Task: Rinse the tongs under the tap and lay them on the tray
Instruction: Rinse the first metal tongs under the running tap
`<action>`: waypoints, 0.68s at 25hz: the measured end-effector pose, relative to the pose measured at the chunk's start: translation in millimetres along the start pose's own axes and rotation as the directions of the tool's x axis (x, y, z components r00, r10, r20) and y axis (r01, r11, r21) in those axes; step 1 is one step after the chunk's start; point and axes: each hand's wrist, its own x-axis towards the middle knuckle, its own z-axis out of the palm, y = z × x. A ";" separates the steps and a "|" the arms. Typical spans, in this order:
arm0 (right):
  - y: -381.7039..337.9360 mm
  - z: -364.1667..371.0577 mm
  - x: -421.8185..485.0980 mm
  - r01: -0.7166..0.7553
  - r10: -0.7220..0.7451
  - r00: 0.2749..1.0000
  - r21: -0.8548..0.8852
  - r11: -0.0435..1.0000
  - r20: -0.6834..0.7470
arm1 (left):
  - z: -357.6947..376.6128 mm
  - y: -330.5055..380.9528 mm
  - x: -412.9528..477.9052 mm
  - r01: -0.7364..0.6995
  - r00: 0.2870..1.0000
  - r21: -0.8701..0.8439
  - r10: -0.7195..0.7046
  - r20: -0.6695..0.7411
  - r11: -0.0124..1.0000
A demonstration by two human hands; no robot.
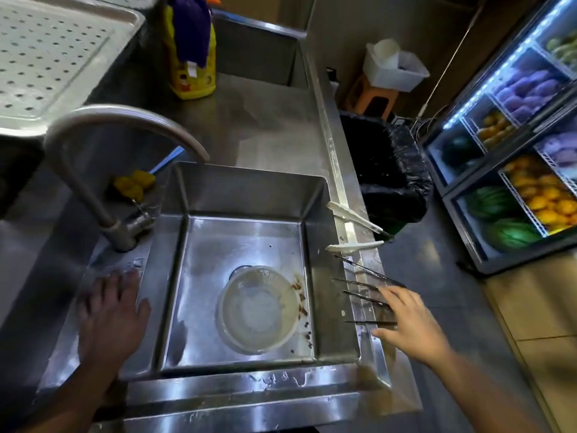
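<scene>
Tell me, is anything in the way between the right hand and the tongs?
Nothing visible. The right hand has its fingers over the thin metal tongs on the sink rim; the white tongs sit farther along, not between.

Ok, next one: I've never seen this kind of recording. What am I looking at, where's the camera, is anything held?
No machine here: a person works with bare hands, and the single picture comes from a camera on their head, looking down. The left hand rests flat on the rim of the steel sink. The right hand reaches with straight fingers onto thin metal tongs lying on the right rim; white tongs lie beyond them. Nothing is gripped. A clear strainer sits in the basin, the tap arches above, and a perforated tray lies far left.
</scene>
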 end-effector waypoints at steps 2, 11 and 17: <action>-3.3 1.7 5.5 0.014 -0.014 1.000 -0.039 0.999 0.022 | -7.7 3.5 1.5 0.019 0.999 -0.009 -0.018 0.047 1.000; -7.6 7.6 17.5 0.036 -0.023 0.996 -0.147 0.989 0.088 | 0.3 1.1 -0.4 -0.005 0.994 0.003 0.005 -0.112 1.000; -30.7 5.8 17.3 0.026 -0.026 0.997 0.005 1.000 0.069 | -1.5 3.3 -1.4 0.015 0.992 -0.041 -0.020 -0.124 0.999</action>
